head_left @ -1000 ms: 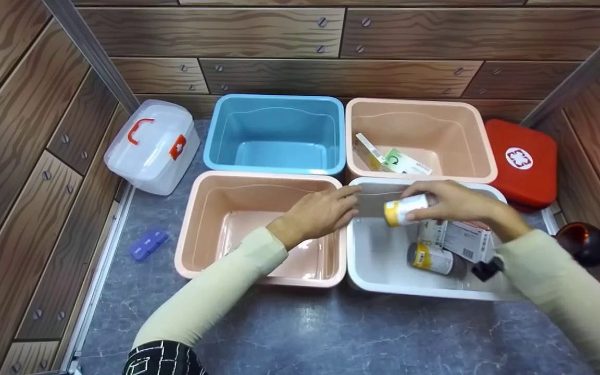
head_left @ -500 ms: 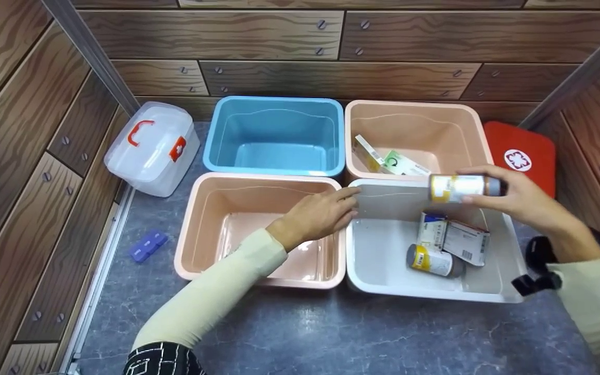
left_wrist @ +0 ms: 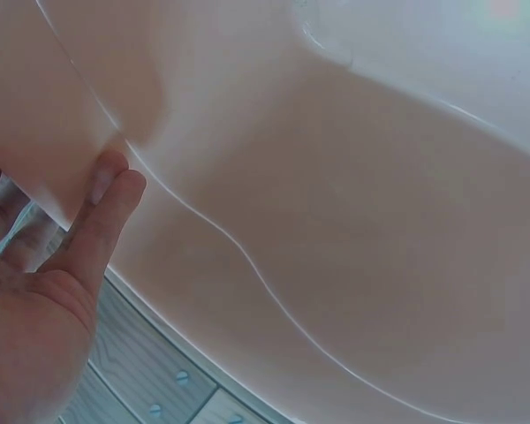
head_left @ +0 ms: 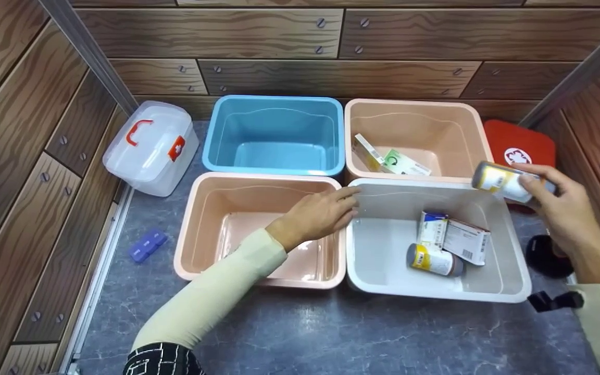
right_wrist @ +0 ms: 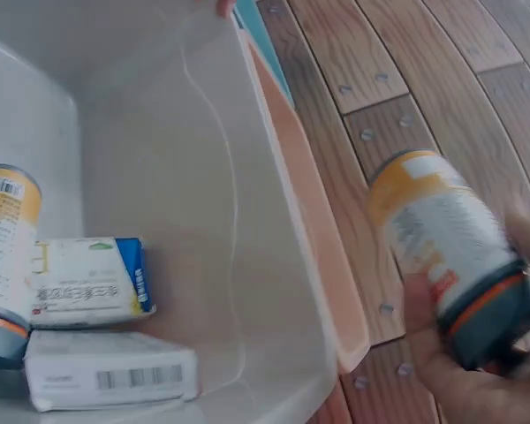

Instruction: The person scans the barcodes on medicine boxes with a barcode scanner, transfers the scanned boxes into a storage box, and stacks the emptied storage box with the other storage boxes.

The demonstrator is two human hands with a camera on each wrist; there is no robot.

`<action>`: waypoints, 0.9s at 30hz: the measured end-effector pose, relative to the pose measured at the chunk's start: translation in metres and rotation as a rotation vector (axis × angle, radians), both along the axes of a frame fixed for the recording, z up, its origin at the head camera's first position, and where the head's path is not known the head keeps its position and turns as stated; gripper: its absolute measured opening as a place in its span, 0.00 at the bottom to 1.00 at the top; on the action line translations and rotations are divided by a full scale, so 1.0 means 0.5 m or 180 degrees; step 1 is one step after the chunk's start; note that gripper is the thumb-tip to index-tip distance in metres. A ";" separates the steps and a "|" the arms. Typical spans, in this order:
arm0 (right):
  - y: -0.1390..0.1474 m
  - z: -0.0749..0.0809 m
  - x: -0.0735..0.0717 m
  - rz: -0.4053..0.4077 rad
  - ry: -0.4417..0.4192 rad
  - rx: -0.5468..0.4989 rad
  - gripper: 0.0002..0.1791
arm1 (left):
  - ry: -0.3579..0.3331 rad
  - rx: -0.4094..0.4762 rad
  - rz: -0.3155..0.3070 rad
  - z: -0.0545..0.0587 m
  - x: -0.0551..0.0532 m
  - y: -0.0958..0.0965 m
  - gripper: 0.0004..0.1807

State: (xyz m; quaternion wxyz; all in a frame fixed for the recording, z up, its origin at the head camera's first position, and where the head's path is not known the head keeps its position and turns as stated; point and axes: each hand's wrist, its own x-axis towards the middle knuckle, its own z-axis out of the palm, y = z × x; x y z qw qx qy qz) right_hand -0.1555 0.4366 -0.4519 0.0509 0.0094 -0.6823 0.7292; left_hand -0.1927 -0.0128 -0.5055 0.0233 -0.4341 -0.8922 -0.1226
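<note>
One bottle (head_left: pixel 504 182) of two farther right

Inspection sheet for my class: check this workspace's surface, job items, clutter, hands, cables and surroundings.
Surface: dark marbled tabletop.
Job's things: held bottle, yellow-and-white; second bottle lying with two boxes in the grey bin; more boxes in the rear peach bin.
Clutter: purple case, left of the bins.
Hands: right hand grips the held bottle; left hand at the right rim of the front peach bin.
Cables: nothing seen.
Surroundings: wood-patterned walls; white first-aid box left; blue bin rear left; red case rear right.
</note>
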 end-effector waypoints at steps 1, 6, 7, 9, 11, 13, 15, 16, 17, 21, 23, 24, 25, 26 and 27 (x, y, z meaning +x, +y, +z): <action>0.002 -0.004 0.003 -0.0070 0.0051 -0.0099 0.19 | 0.0004 -0.0002 -0.0005 0.000 0.000 0.000 0.20; 0.015 -0.022 0.021 -0.0308 0.0102 -0.0088 0.32 | 0.0004 -0.0032 -0.0001 0.002 0.000 0.002 0.19; 0.018 -0.025 0.024 -0.0301 0.0079 -0.0099 0.34 | 0.0003 -0.0037 0.0003 0.002 0.001 0.002 0.19; 0.023 -0.030 0.032 -0.0265 0.0052 -0.0146 0.35 | 0.0017 -0.0037 0.0005 0.002 0.001 0.002 0.20; 0.028 -0.034 0.039 -0.0198 0.0073 -0.0274 0.35 | 0.0024 -0.0029 -0.0001 0.002 0.001 0.002 0.19; 0.031 -0.035 0.044 -0.0133 0.0125 -0.0349 0.35 | 0.0035 -0.0027 -0.0004 0.002 0.001 0.001 0.20; 0.036 -0.036 0.049 -0.0117 0.0151 -0.0374 0.35 | 0.0035 -0.0033 -0.0005 0.001 0.001 0.001 0.20; 0.038 -0.037 0.050 -0.0114 0.0153 -0.0434 0.35 | 0.0035 -0.0043 -0.0003 0.001 0.001 0.001 0.20; 0.041 -0.038 0.051 -0.0123 0.0156 -0.0498 0.35 | 0.0032 -0.0050 -0.0002 0.001 0.001 0.000 0.20; 0.057 -0.054 0.055 -0.0292 0.0120 -0.1069 0.29 | 0.0019 -0.0071 -0.0003 0.000 0.000 0.001 0.20; 0.067 -0.067 0.057 -0.0419 0.0083 -0.1479 0.27 | 0.0009 -0.0093 -0.0002 0.000 -0.001 0.002 0.20; 0.073 -0.074 0.058 -0.0500 0.0033 -0.1657 0.26 | 0.0007 -0.0102 0.0000 0.000 -0.001 0.002 0.20; 0.078 -0.080 0.060 -0.0589 -0.0026 -0.1806 0.26 | -0.0003 -0.0111 0.0003 0.000 -0.001 0.003 0.20; 0.083 -0.086 0.062 -0.0681 -0.0091 -0.1955 0.25 | -0.0015 -0.0116 0.0011 0.000 -0.001 0.003 0.20; 0.088 -0.092 0.064 -0.0772 -0.0187 -0.2071 0.25 | -0.0031 -0.0124 0.0018 0.000 -0.001 0.003 0.20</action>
